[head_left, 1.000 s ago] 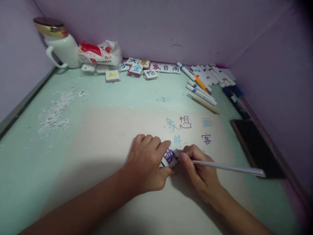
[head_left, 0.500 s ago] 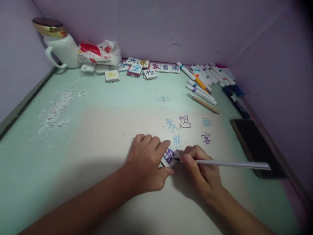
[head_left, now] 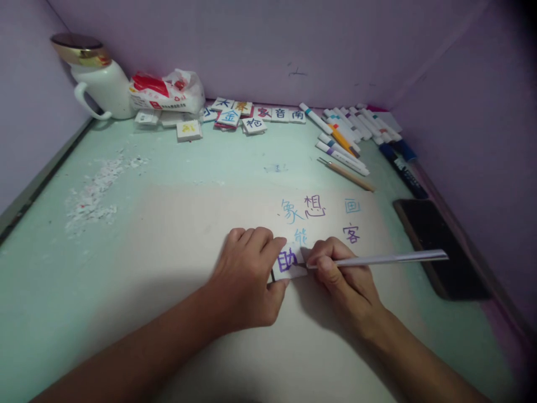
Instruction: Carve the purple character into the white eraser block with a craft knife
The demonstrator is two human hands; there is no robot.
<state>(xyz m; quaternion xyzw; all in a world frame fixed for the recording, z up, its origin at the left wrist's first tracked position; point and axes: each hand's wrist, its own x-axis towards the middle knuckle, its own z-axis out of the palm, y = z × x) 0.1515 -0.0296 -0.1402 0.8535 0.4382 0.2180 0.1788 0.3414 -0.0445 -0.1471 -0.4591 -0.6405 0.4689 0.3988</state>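
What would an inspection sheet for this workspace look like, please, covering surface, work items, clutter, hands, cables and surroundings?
Surface: pale green tabletop; beige area bearing blue and purple characters.
Work items: small white tile with a purple character; slim silver tool, its dark tip at the tile.
Clutter: white scraps at left; wooden-handled tool, markers and dark flat slab at right; lettered tiles, plastic packet and lidded white mug at the back.
Hands: left hand steadies the tile; right hand grips the silver tool.
Cables: nothing seen.
Surroundings: purplish walls left, back and right; ink marks on the back one.
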